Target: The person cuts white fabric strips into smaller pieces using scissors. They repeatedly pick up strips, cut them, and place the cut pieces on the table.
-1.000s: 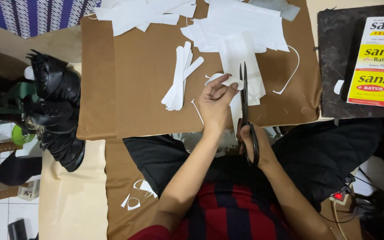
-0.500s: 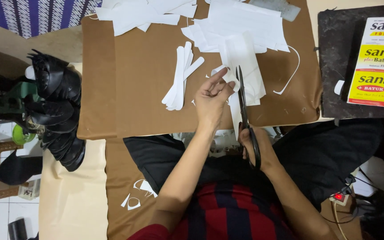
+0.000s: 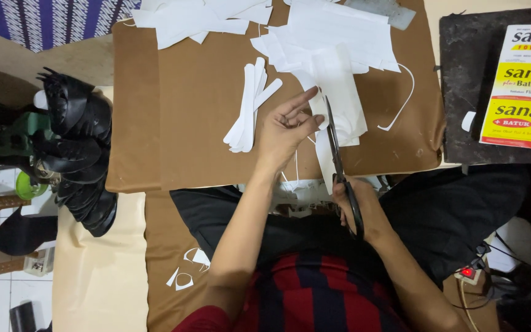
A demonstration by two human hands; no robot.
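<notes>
While my right hand [image 3: 356,206] grips black scissors [image 3: 338,165] with blades pointing to twelve o'clock, my left hand [image 3: 287,126] pinches the white paper strip [image 3: 339,101] just beside them; cut strips [image 3: 248,107] lie at nine o'clock on the brown board [image 3: 198,135].

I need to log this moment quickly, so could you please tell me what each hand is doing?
Left hand: closed on the white sheet.
Right hand: closed on the scissors.
</notes>
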